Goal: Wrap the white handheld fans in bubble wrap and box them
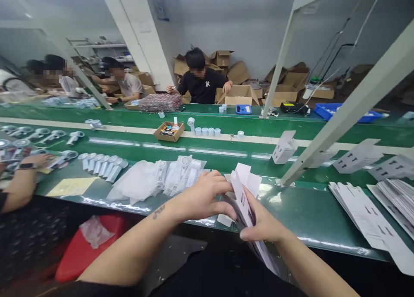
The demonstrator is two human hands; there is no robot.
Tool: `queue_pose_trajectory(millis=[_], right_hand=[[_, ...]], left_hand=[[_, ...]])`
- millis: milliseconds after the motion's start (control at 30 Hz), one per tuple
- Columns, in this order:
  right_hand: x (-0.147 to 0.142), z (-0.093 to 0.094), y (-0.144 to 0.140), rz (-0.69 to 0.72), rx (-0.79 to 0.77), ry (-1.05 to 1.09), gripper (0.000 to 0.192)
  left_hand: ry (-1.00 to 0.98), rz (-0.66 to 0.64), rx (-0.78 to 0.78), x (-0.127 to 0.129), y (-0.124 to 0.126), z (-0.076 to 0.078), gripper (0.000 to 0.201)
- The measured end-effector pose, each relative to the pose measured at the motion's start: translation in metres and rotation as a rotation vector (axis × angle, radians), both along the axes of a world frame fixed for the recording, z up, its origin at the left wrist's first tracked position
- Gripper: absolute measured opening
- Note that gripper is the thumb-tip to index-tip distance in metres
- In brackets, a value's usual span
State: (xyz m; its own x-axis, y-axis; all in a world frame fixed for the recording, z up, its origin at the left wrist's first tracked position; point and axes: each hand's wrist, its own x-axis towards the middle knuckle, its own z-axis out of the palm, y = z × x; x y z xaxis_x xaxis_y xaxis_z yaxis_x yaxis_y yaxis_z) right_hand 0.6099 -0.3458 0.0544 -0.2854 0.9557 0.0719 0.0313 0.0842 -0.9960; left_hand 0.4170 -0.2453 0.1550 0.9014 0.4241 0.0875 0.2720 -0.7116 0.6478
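While both arms reach forward over the near edge of the green desk (300, 215), the left hand (202, 198) and the right hand (263, 223) meet on a white die-cut carton blank (242, 193). The left hand's fingers are curled together around the blank's left side, thumb underneath, and the right hand is clamped on its lower part, thumb pressed along the front face. The blank stands nearly upright between the 2 hands, just above the desk edge, its top flaps sticking up and its tail hanging down toward the lap.

Just left of the hands lie clear plastic bags (142, 185) holding white parts, and further left a row of white handheld fans (103, 164). To the right, well apart from the hands, flat stacks of the same white blanks (362, 211) spread across the desk. A folded white box (283, 148) stands upright beyond the hands, beside a slanted white frame post (349, 107).

At the far left, a co-worker's hand (39, 160) with a wristwatch rests among more fans. Across the belt, a person in a black shirt (202, 88) sits before cardboard cartons (239, 94).
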Motion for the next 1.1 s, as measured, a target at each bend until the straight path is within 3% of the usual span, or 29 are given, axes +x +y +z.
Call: queue_pose_trajectory(millis=[67, 100, 167, 233, 300, 367, 433, 500, 567, 667, 700, 767, 833, 967, 1100], right_hand=[[-0.002, -0.001, -0.003, -0.140, 0.020, -0.156, 0.126], [-0.004, -0.003, -0.005, -0.245, 0.049, -0.248, 0.127], [-0.010, -0.007, -0.006, -0.474, 0.167, -0.415, 0.126], [-0.016, -0.011, -0.007, -0.618, 0.291, -0.490, 0.124], [-0.020, -0.014, -0.008, -0.640, 0.292, -0.471, 0.127], [-0.021, -0.014, -0.010, -0.625, 0.181, -0.405, 0.133], [-0.018, -0.009, -0.012, -0.605, 0.085, -0.356, 0.133], [-0.012, -0.001, -0.015, -0.564, 0.067, -0.327, 0.129], [-0.005, 0.010, -0.017, -0.519, 0.080, -0.291, 0.123], [0.002, 0.023, -0.021, -0.481, 0.065, -0.209, 0.120], [0.003, 0.025, -0.022, -0.484, 0.063, -0.194, 0.119], [0.003, 0.026, -0.025, -0.521, 0.081, -0.202, 0.116], [0.001, 0.023, -0.026, -0.577, 0.147, -0.249, 0.112], [-0.004, 0.018, -0.025, -0.543, 0.362, -0.341, 0.104], [-0.008, 0.022, -0.027, -0.440, 0.526, -0.457, 0.092]], left_hand=[[0.003, 0.005, -0.109, 0.002, 0.002, -0.001, 0.032], [-0.030, 0.072, -0.151, 0.005, 0.001, -0.005, 0.036], [-0.180, 0.313, -0.194, 0.015, -0.004, -0.017, 0.037], [-0.402, 0.558, -0.293, 0.028, -0.011, -0.031, 0.027], [-0.571, 0.669, -0.604, 0.040, -0.017, -0.041, 0.040], [-0.640, 0.664, -1.003, 0.049, -0.023, -0.046, 0.060], [-0.649, 0.633, -1.228, 0.053, -0.026, -0.045, 0.074], [-0.664, 0.592, -1.249, 0.051, -0.027, -0.042, 0.079], [-0.688, 0.439, -1.153, 0.045, -0.024, -0.037, 0.071], [-0.608, 0.100, -0.836, 0.032, -0.015, -0.028, 0.047], [-0.540, 0.051, -0.728, 0.028, -0.012, -0.026, 0.040], [-0.440, 0.132, -0.632, 0.024, -0.009, -0.022, 0.030], [-0.454, 0.313, -0.733, 0.025, -0.011, -0.022, 0.025], [-0.688, 0.527, -1.070, 0.035, -0.031, -0.029, 0.044], [-0.775, 0.655, -1.060, 0.040, -0.050, -0.039, 0.060]])
